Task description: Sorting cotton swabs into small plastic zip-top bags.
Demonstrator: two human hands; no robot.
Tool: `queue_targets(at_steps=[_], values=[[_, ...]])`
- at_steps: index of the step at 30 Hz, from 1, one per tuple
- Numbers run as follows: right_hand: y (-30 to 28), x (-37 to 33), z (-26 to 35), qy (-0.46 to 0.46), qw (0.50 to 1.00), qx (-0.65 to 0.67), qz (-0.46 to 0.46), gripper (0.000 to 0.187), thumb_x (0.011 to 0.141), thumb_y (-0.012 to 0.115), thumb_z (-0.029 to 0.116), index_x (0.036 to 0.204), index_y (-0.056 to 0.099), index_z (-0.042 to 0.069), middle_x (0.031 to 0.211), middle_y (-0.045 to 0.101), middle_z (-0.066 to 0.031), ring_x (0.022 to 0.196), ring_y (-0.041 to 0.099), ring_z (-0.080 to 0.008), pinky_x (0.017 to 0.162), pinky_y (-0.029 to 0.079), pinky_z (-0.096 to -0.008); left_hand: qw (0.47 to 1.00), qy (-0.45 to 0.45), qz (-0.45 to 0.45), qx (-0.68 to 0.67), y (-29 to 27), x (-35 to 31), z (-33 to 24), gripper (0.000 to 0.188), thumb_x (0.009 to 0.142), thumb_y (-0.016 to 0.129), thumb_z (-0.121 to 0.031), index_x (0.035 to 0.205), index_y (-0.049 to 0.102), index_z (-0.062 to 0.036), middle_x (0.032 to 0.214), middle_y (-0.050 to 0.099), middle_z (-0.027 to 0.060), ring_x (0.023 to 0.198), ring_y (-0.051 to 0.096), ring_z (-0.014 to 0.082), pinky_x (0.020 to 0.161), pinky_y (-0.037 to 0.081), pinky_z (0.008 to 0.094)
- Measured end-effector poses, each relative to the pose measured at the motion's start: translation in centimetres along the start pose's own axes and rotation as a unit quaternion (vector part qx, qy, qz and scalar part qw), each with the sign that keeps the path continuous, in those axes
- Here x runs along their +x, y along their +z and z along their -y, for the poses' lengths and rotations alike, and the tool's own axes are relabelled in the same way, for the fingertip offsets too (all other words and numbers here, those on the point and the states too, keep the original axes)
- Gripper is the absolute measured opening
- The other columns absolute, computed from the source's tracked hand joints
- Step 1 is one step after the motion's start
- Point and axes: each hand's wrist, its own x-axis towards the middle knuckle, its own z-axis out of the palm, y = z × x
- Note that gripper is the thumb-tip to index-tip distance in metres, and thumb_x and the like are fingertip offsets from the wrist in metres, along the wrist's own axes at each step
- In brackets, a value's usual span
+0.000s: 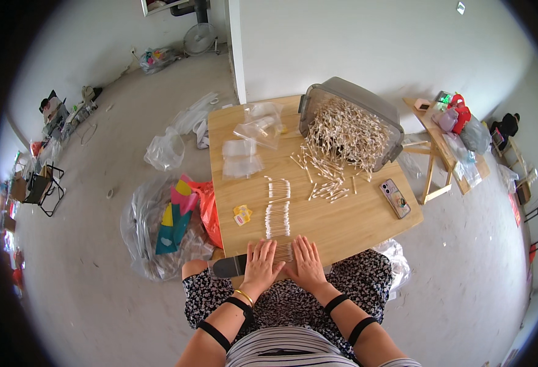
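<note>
My left hand (258, 265) and my right hand (306, 264) lie at the table's near edge, fingers stretched out flat. Between them is the near end of a row of cotton swabs (283, 251), and my fingers rest against the swab tips on both sides. Neither hand grips anything. The row continues away from me as two neat groups of parallel swabs (277, 219), laid crosswise. A flat dark piece with a rounded end (225, 267) sticks out left of my left hand; what it is I cannot tell.
A tipped grey plastic bin (397, 131) spills loose cotton swabs (333, 186) onto the wooden table (336, 226). Clear plastic bags (242, 160), small yellow packets (242, 215) and a phone (395, 198) lie there too. Bagged material (152, 244) and a red bag (208, 211) stand left.
</note>
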Motion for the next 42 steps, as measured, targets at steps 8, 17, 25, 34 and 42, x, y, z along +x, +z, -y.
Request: queue_targets(at_steps=[8, 17, 25, 34, 42], values=[[1.6, 1.0, 0.7, -0.022, 1.000, -0.004, 0.006, 0.089, 0.093, 0.049, 0.055, 0.153, 0.022, -0.004, 0.161, 0.019, -0.0225, 0.151, 0.014, -0.0344, 0.124, 0.010, -0.0461, 0.998, -0.052, -0.012, 0.016, 1.0, -1.5, 0.3, 0.087, 0.098, 0.036, -0.060, 0.153, 0.021, 0.0067, 0.162, 0.017, 0.0195, 0.152, 0.011, 0.0349, 0.120, 0.004, 0.0578], [2.0, 1.2, 1.6, -0.023, 0.995, -0.090, 0.023, 0.085, 0.093, 0.049, 0.049, 0.153, 0.023, -0.004, 0.161, 0.018, -0.0230, 0.152, 0.013, -0.0339, 0.124, 0.010, -0.0459, 0.998, -0.065, -0.006, 0.001, 1.6, -1.1, -0.2, 0.092, 0.099, 0.028, -0.063, 0.153, 0.014, 0.0096, 0.161, 0.012, 0.0264, 0.152, 0.005, 0.0378, 0.120, 0.000, 0.0572], [1.4, 1.0, 1.4, -0.006, 0.995, -0.084, 0.044, 0.088, 0.095, 0.045, 0.058, 0.154, 0.020, -0.003, 0.162, 0.016, -0.0203, 0.152, 0.011, -0.0322, 0.124, 0.009, -0.0465, 0.972, -0.196, -0.101, -0.076, -2.2, -0.6, 4.6, 0.072, 0.092, 0.061, -0.037, 0.146, 0.033, 0.0028, 0.154, 0.029, 0.0253, 0.145, 0.026, 0.0383, 0.118, 0.020, 0.0561], [1.2, 1.1, 1.9, -0.011, 0.989, -0.130, 0.068, 0.088, 0.098, 0.032, 0.063, 0.155, 0.017, -0.002, 0.163, 0.013, -0.0197, 0.153, 0.009, -0.0313, 0.124, 0.008, -0.0459, 0.956, -0.244, -0.140, -0.087, -2.6, 8.0, 12.3, 0.032, 0.080, 0.075, -0.030, 0.105, 0.066, -0.0134, 0.116, 0.060, 0.0088, 0.115, 0.053, 0.0332, 0.097, 0.039, 0.0498], [1.1, 0.9, 1.8, -0.010, 0.986, -0.145, 0.078, 0.089, 0.098, 0.031, 0.065, 0.155, 0.018, -0.002, 0.164, 0.012, -0.0195, 0.153, 0.009, -0.0315, 0.124, 0.008, -0.0456, 0.964, -0.265, 0.001, -0.005, -3.0, 10.5, 12.6, 0.036, 0.073, 0.079, -0.034, 0.100, 0.066, -0.0146, 0.106, 0.065, 0.0075, 0.109, 0.059, 0.0295, 0.100, 0.035, 0.0494]])
